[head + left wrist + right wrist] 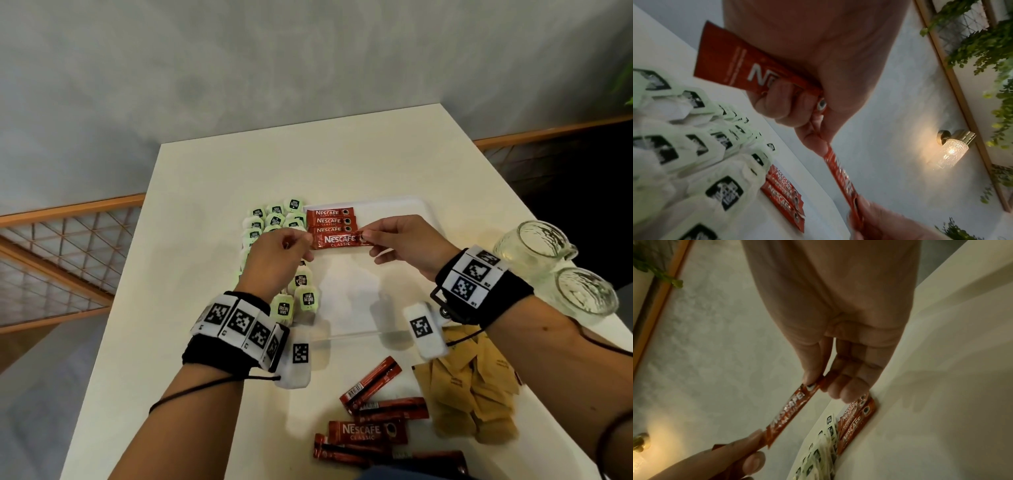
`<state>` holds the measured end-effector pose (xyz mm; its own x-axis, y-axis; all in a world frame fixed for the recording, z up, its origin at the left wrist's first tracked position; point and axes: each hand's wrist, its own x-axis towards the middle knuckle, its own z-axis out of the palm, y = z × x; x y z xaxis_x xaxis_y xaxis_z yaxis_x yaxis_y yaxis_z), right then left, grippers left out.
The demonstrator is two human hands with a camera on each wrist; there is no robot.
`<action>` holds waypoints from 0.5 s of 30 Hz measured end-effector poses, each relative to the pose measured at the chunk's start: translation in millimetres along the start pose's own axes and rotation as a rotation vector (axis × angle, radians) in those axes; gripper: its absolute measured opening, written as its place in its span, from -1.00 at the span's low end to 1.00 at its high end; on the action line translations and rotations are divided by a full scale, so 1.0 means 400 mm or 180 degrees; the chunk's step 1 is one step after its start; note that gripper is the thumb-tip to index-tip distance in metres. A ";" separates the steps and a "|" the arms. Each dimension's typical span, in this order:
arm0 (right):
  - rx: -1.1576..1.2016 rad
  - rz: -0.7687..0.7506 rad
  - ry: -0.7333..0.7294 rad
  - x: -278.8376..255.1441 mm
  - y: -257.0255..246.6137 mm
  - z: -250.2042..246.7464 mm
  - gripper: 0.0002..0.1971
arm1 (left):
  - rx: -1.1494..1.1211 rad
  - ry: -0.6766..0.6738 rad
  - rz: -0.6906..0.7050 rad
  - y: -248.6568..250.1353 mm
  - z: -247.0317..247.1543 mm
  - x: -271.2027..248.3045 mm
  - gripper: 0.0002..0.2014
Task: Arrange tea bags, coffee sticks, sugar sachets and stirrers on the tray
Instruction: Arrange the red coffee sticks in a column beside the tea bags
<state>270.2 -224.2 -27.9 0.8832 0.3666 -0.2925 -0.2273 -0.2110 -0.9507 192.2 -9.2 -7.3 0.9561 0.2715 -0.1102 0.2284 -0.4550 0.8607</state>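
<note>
A red Nescafe coffee stick (340, 240) is held level just above a white tray (394, 209), pinched at both ends: the left hand (279, 255) grips its left end betw. thumb and curled fingers (777, 104), and the right hand (406, 241) pinches its right end betw. thumb and forefinger, other fingers (849, 386) loosely extended below. The left wrist view shows that hand also clutching a second red stick (740, 68) against the palm. Just beyond the held stick, three more Nescafe sticks (330, 221) lie side by side, logos up, at the tray's far-left corner. Along the tray's left side, approx. two overlapping columns of pale green tea bags (274, 219) w/ black labels run from the far end toward the person, partly hidden by the left hand. On the near part of the white counter (205, 192), off the tray, a loose heap of red coffee sticks (371, 425) lies beside a pile of brown sugar sachets (472, 387). Two clear glass jars (555, 270) stand at the counter's right edge, near the right wrist. Both wrists carry black bands w/ black-and-white marker tags (239, 322). A lit wall lamp (951, 149) and green foliage (982, 40) show in the left wrist view.
</note>
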 end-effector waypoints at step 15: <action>-0.0984 0.0516 0.0801 0.100 0.083 0.034 -0.71 | -0.0942 0.0341 -0.0450 -0.042 -0.025 0.039 -0.77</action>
<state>292.6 -204.4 -72.7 0.9274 0.0820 -0.3651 -0.2716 -0.5234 -0.8076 201.3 11.0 -18.5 0.8906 0.4088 -0.1993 0.2791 -0.1451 0.9492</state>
